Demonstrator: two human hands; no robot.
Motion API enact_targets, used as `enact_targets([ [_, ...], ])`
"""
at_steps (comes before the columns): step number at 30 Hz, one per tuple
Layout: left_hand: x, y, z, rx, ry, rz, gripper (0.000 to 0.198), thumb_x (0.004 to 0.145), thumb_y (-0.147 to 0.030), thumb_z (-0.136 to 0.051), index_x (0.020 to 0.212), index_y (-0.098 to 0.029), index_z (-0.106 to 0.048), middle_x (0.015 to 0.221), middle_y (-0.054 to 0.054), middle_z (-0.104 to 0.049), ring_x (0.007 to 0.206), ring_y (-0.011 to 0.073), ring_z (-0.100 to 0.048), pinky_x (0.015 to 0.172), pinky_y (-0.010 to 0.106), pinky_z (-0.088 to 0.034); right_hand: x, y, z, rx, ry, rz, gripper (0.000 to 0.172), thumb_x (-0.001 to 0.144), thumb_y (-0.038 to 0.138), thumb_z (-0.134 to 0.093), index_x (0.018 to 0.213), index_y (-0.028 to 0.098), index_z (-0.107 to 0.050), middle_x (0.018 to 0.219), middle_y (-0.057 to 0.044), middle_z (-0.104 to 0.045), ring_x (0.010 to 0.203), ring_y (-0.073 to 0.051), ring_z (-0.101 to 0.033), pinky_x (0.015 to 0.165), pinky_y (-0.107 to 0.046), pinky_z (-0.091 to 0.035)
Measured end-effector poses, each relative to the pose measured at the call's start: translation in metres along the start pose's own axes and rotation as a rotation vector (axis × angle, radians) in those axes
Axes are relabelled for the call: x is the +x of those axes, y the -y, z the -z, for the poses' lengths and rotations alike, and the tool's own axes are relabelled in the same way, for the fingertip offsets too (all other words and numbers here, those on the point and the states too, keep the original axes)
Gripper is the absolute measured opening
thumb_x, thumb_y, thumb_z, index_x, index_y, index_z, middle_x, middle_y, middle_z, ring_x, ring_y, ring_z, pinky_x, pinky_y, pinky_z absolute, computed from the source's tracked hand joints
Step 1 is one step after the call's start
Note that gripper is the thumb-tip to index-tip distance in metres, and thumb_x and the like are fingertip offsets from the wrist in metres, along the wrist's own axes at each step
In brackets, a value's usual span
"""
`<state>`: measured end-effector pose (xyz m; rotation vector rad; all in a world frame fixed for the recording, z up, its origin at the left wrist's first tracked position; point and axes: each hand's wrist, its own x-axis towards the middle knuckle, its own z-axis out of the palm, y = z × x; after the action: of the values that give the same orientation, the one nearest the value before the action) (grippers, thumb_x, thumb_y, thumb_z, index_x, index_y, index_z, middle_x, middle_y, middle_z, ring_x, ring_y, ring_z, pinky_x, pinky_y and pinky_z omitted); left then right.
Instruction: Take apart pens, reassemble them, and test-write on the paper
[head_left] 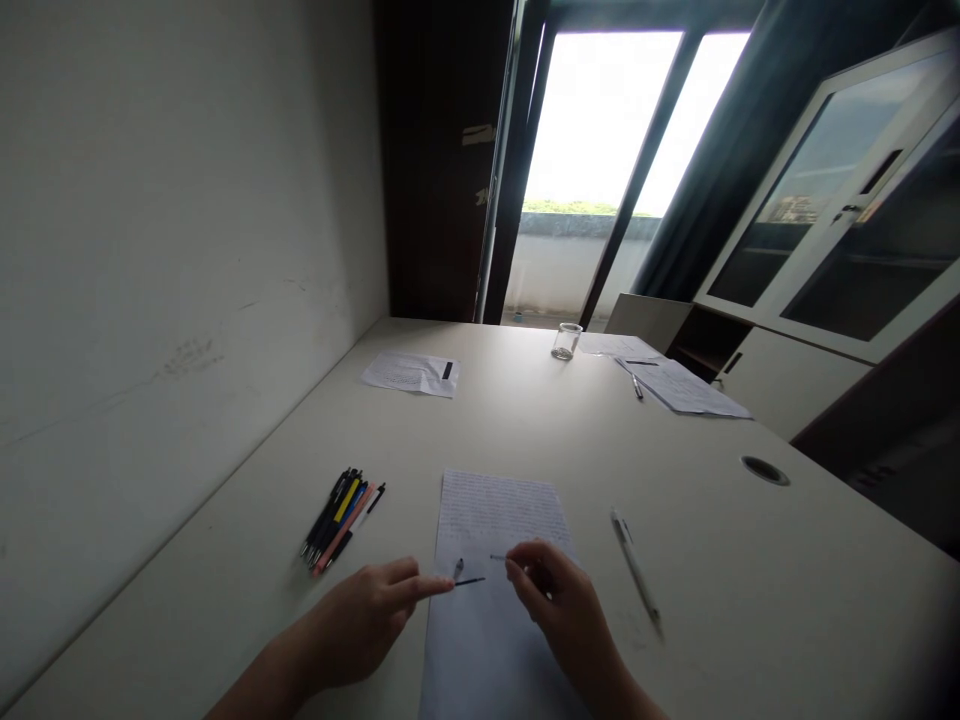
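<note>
My left hand reaches in from the lower left, its fingertips closed at the end of a thin dark rod, which looks like a pen part. The rod points right over a sheet of handwritten paper. Just above it lies a small dark, pointed piece, like a pen tip. My right hand pinches another thin, short piece that pokes out leftward from between thumb and fingers. Its kind is too small to make out. To the right of this hand lies a white pen.
Several pens, black, yellow, blue and pink, lie bunched at the left. Farther back are a printed sheet, a glass cup and stacked papers with a pen. A cable hole sits near the right table edge.
</note>
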<state>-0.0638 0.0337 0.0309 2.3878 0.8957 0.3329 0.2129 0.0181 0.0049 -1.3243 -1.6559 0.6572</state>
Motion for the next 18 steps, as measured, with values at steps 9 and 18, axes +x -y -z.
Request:
enact_targets([
  [9, -0.002, -0.004, 0.002, -0.061, -0.006, -0.035, 0.06, 0.089, -0.001, -0.039, 0.137, -0.036, -0.048, 0.101, 0.002, -0.059, 0.081, 0.0152, -0.056, 0.074, 0.024, -0.045, 0.0, -0.006, -0.013, -0.494, 0.155, 0.36, 0.012, 0.092, 0.015, -0.055, 0.09, 0.023, -0.064, 0.081, 0.0, -0.066, 0.068, -0.015, -0.062, 0.063, -0.025, -0.04],
  [18, -0.002, -0.008, 0.005, -0.114, 0.013, -0.074, 0.055, 0.09, -0.003, -0.039, 0.134, -0.034, -0.051, 0.097, 0.002, -0.059, 0.079, 0.0153, -0.056, 0.074, 0.025, -0.045, -0.001, -0.007, -0.014, -0.756, 0.258, 0.425, 0.012, 0.088, 0.013, -0.065, 0.086, 0.024, -0.061, 0.079, 0.003, -0.063, 0.069, -0.015, -0.058, 0.061, -0.028, -0.034],
])
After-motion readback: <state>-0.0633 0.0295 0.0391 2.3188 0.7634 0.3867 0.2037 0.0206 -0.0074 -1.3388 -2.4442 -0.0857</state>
